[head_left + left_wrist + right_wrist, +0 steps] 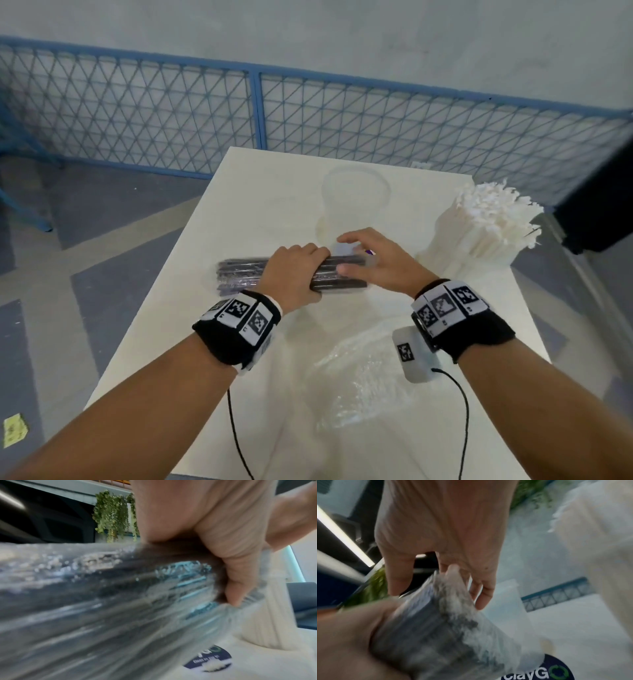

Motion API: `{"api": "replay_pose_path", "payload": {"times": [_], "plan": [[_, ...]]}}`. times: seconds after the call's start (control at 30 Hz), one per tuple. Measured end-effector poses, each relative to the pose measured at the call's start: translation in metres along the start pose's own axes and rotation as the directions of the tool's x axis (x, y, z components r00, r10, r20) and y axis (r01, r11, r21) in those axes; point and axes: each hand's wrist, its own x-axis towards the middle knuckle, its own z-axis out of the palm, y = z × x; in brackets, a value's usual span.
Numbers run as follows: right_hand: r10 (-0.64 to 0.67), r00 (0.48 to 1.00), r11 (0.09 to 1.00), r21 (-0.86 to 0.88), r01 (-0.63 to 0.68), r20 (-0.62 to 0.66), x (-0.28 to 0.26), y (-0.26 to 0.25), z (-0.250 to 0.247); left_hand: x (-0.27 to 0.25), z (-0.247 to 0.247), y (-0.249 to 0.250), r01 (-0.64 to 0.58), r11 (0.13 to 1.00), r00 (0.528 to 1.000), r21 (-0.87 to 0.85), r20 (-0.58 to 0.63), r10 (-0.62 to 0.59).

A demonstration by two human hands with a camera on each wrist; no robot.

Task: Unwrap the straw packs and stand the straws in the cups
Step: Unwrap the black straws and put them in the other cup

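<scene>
A pack of black straws (239, 274) in clear wrap is held level just above the white table (205, 325). My left hand (308, 260) grips it round the middle, thumb (236, 574) pressed on the film. My right hand (352, 255) is at the pack's right end, thumb in front and fingers curled over the loose wrap end (450, 601). An empty clear cup (356, 192) stands behind the hands. At the right stands a full bunch of white straws (479, 226); whatever holds it is hidden.
A crumpled empty clear wrapper (359, 380) lies on the table's near part, under my right wrist. A round dark sticker (556, 669) is on the tabletop. A black object (599, 198) is off the right edge, and a blue mesh fence (137, 113) runs behind.
</scene>
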Motion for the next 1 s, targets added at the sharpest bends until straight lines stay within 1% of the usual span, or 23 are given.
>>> {"api": "replay_pose_path", "payload": {"times": [0.03, 0.1, 0.17, 0.2, 0.23, 0.33, 0.4, 0.47, 0.53, 0.6, 0.67, 0.73, 0.8, 0.83, 0.9, 0.93, 0.97, 1.0], "plan": [[0.066, 0.996, 0.997, 0.032, -0.064, -0.056, -0.004, 0.002, -0.005, -0.002, 0.004, 0.005, 0.004, 1.0, 0.999, 0.015, -0.034, -0.004], [0.205, 0.971, 0.978, -0.012, -0.208, -0.126, -0.007, 0.006, -0.012, -0.005, 0.01, 0.015, 0.005, 0.999, 0.995, 0.036, -0.098, -0.001], [0.318, 0.939, 0.944, -0.051, -0.326, -0.128, -0.009, 0.009, -0.016, -0.008, 0.015, 0.025, -0.013, 0.998, 0.991, 0.066, -0.131, 0.022], [0.333, 0.934, 0.936, -0.071, -0.344, -0.13, -0.011, 0.01, -0.017, -0.01, 0.017, 0.029, -0.024, 0.995, 0.989, 0.093, -0.144, 0.038], [0.311, 0.939, 0.937, -0.115, -0.329, -0.147, -0.013, 0.01, -0.017, -0.011, 0.02, 0.033, -0.027, 0.993, 0.985, 0.118, -0.167, 0.047], [0.12, 0.968, 0.925, -0.33, -0.189, -0.219, -0.019, 0.005, -0.009, -0.013, 0.027, 0.044, 0.007, 0.988, 0.961, 0.154, -0.274, 0.035], [0.012, 0.963, 0.918, -0.379, -0.117, -0.269, -0.022, 0.003, -0.004, -0.015, 0.028, 0.049, 0.048, 0.986, 0.939, 0.159, -0.343, 0.01], [-0.023, 0.93, 0.944, -0.316, -0.101, -0.368, -0.023, 0.002, -0.003, -0.018, 0.029, 0.053, 0.086, 0.984, 0.918, 0.155, -0.396, -0.018], [0.014, 0.877, 0.98, -0.168, -0.107, -0.479, -0.024, 0.004, -0.003, -0.021, 0.029, 0.057, 0.118, 0.982, 0.901, 0.149, -0.432, -0.043], [0.049, 0.835, 0.994, -0.052, -0.092, -0.547, -0.026, 0.005, -0.001, -0.024, 0.029, 0.061, 0.137, 0.982, 0.896, 0.13, -0.44, -0.067], [0.041, 0.81, 0.998, -0.014, -0.061, -0.585, -0.028, 0.006, 0.003, -0.027, 0.027, 0.066, 0.135, 0.987, 0.903, 0.086, -0.42, -0.087], [0.028, 0.802, 0.999, 0.004, -0.032, -0.597, -0.028, 0.006, 0.006, -0.03, 0.024, 0.071, 0.104, 0.995, 0.921, 0.004, -0.379, -0.094], [0.006, 0.807, 1.0, 0.006, -0.003, -0.59, -0.028, 0.007, 0.005, -0.031, 0.019, 0.072, 0.04, 0.983, 0.953, -0.179, -0.289, -0.091], [-0.016, 0.813, 1.0, -0.001, 0.019, -0.582, -0.028, 0.008, 0.005, -0.031, 0.016, 0.069, 0.019, 0.957, 0.972, -0.289, -0.221, -0.085], [-0.077, 0.827, 0.996, -0.007, 0.088, -0.556, -0.033, 0.011, 0.004, -0.027, 0.009, 0.059, 0.013, 0.894, 0.986, -0.448, -0.14, -0.085], [-0.116, 0.829, 0.991, -0.003, 0.137, -0.546, -0.036, 0.011, 0.004, -0.023, 0.005, 0.052, 0.046, 0.853, 0.988, -0.52, -0.101, -0.114], [-0.154, 0.825, 0.982, 0.005, 0.187, -0.544, -0.039, 0.011, 0.004, -0.019, 0.0, 0.044, 0.109, 0.796, 0.988, -0.596, -0.021, -0.152], [-0.178, 0.818, 0.975, 0.017, 0.223, -0.548, -0.041, 0.011, 0.004, -0.014, -0.004, 0.034, 0.182, 0.722, 0.982, -0.667, 0.088, -0.167]]}}
